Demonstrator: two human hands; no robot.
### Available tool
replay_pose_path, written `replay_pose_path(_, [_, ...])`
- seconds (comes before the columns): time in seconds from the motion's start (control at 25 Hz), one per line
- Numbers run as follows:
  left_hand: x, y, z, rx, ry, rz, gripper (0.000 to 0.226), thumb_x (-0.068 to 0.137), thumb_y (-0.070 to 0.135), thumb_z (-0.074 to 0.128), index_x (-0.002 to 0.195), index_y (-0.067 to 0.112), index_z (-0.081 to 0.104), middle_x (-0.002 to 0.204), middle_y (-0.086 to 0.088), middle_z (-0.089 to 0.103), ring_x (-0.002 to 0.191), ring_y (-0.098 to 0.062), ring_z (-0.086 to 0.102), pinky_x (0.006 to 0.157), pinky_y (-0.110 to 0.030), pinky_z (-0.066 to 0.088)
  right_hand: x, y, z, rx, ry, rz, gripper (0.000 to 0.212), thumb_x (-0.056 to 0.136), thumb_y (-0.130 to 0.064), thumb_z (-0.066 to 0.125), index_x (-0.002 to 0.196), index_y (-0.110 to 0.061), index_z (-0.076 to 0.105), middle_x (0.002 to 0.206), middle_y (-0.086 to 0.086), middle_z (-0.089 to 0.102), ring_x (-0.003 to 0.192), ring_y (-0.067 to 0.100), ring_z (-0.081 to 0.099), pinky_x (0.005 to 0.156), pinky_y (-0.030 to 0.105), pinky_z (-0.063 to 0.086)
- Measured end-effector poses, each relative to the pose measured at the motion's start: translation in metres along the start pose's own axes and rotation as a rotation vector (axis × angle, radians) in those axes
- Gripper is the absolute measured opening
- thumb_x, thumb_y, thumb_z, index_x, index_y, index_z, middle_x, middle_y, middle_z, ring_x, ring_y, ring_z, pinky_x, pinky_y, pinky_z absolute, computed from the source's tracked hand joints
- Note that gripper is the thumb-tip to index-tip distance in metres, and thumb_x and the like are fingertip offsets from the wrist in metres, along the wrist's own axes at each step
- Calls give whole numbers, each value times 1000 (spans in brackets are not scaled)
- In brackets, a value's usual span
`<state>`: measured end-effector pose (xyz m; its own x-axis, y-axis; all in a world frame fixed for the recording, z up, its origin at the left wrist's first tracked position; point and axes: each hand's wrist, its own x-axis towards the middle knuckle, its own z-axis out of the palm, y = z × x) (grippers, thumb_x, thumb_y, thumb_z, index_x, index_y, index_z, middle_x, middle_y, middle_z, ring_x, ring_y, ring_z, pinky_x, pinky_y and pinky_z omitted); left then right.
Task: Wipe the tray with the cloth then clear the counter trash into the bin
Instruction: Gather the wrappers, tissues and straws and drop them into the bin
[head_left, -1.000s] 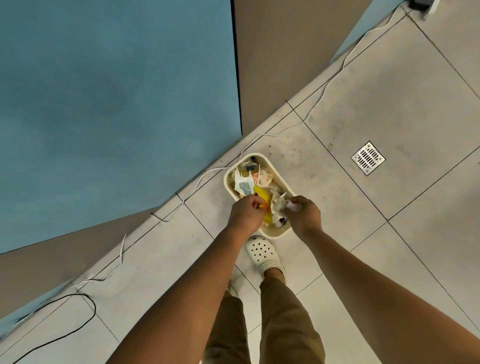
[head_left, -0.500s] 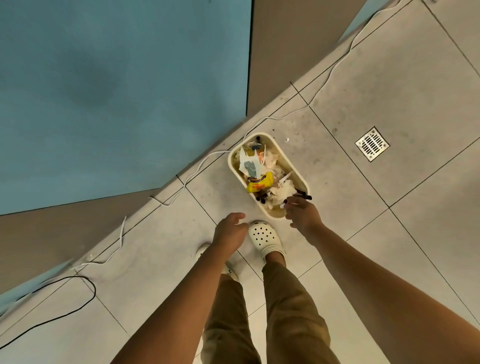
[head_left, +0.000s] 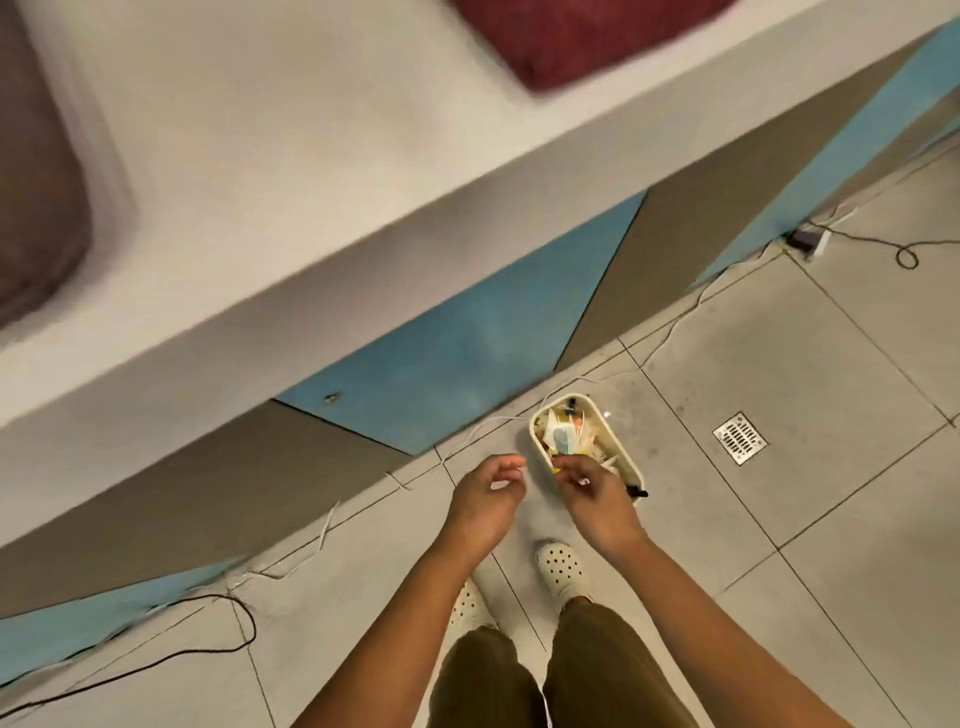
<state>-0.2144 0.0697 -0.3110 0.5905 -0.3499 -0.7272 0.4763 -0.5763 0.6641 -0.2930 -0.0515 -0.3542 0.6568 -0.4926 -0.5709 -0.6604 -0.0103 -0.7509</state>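
Observation:
A small cream bin stands on the tiled floor by the counter base, full of crumpled paper and wrappers. My right hand hovers over the bin's near end, fingers loosely curled and holding nothing that I can see. My left hand hangs just left of the bin, fingers relaxed and empty. The white counter top runs across the upper view. A dark red tray lies on it at the top, blurred. No cloth shows.
A brownish blurred object sits on the counter at far left. The counter base has blue and grey panels. White and black cables trail along the floor edge. A metal floor drain lies right of the bin. My feet in white clogs stand below.
The view has risen and pulled back, so the counter top now shows. Both hands have let go of the trash and lifted away from the bin, coming closer together.

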Motion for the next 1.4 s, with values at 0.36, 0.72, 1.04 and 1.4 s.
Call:
replay_pose_path(0.36, [-160,147,-160,-176,216,479,28,87,-2,50,102,20,59,81,11,57,67,1,55,51,-7,42,-101,-270,30,-9,-124,-588,29,85,2,52,95,-24,59,84,-7,59,72,15,56,64,22,47])
replay_pose_path(0.72, [-201,184,-280,-268,473,598,25,91,14,51,92,37,60,91,11,63,79,-3,61,57,-14,46,-103,-393,75,-80,-177,-754,19,87,-11,52,94,-26,62,90,-6,60,71,14,59,72,28,49])
replay_pose_path(1.04, [-163,205,-356,-306,621,550,27,90,13,52,88,38,61,90,10,64,77,-2,62,55,-13,47,-40,-460,118,-179,-202,-771,17,88,-13,51,90,-26,62,83,-16,57,59,5,54,56,4,39])
replay_pose_path(1.4, [-83,263,-455,-304,816,456,22,89,9,52,97,27,62,90,9,59,79,-5,56,66,-20,46,66,-550,152,-271,-200,-772,16,89,-11,50,90,-21,62,93,-3,60,60,7,53,56,14,39])
